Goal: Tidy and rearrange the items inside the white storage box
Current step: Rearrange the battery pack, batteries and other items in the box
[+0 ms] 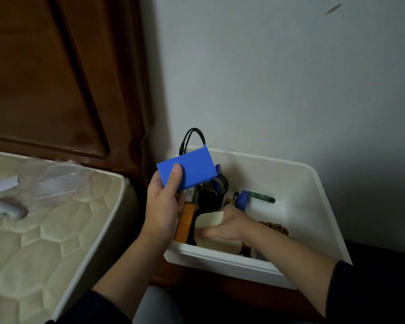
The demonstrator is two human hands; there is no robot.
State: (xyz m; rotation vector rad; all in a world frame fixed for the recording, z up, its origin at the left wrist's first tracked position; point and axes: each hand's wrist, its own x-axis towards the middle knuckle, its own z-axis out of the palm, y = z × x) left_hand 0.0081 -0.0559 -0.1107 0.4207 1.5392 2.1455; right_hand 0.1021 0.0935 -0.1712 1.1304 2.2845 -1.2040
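A: White storage box (313, 183), lower centre-right of frame, against a pale wall (278, 66). Sits on a dark wooden surface, only partly seen.

B: Hands?

A: Left hand (164, 206) at centre frame, raised over the box's left rim. Thumb on top, fingers curled beneath, gripping a flat blue box (192, 170), tilted, its far end higher. Black cable (193, 134) loops up just behind the blue box, at the box's back-left corner.

B: And the right?

A: Right hand (229, 224) is down inside the storage box, palm low. A cream-coloured paper or card (211, 218) lies against the thumb side. Fingers mostly hidden; cannot tell whether they grip it or only rest there.

B: Contents?

A: Orange flat object (185, 223) along the left inner wall, below the left hand. Dark round item (209, 198) with a black coil beside it, centre-back. Small blue piece (243, 199) and a green stick-shaped thing (263, 198) to the right of those, touching or nearly so. Brown beaded or braided item (276, 226) just behind the right forearm. Dim light; details soft.

B: Surroundings?

A: Quilted mattress (45, 230) fills lower left, clear plastic wrap (59, 181) and a white object (5, 208) on it. Brown wooden headboard (56, 78) upper left. Dark sleeves on both forearms.
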